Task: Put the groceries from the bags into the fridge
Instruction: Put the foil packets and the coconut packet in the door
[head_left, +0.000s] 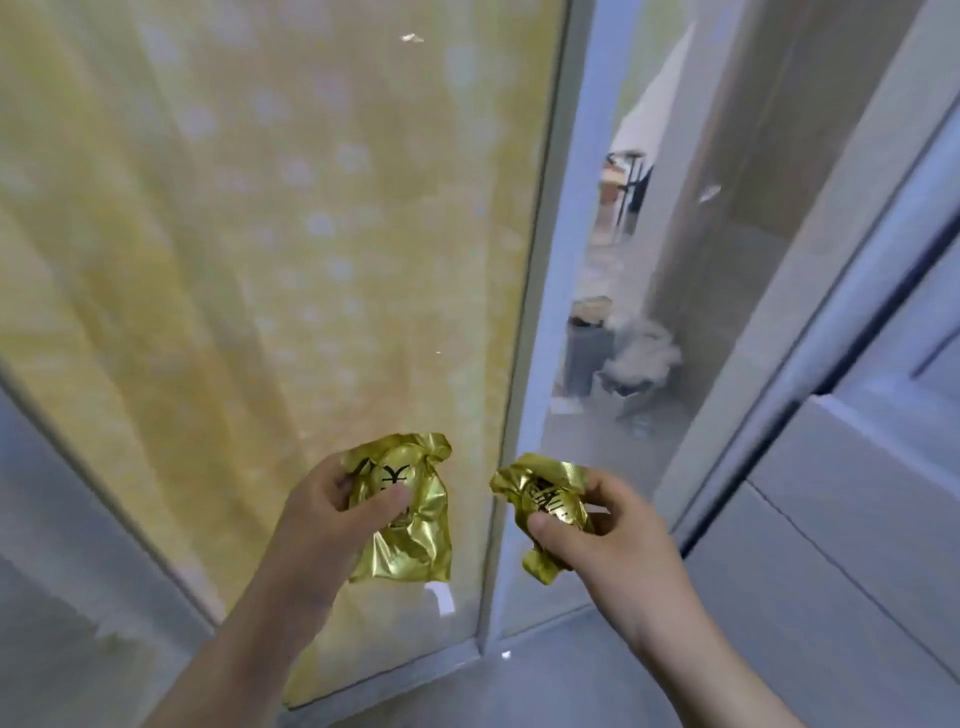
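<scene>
My left hand (337, 512) grips a crinkled gold foil packet (410, 540) with black print, thumb across its front. My right hand (597, 530) holds a second, smaller gold foil packet (545, 499), pinched between thumb and fingers. Both packets are held up in front of me, a short gap apart, before a glass panel. No fridge or grocery bag shows in this view.
A glass door (291, 260) with a yellow curtain behind it fills the left. Its pale frame (540, 312) runs down the middle. Through the glass to the right a grey bin (587, 353) and white bags (644, 353) stand on a floor. A white door or cabinet (857, 519) is at right.
</scene>
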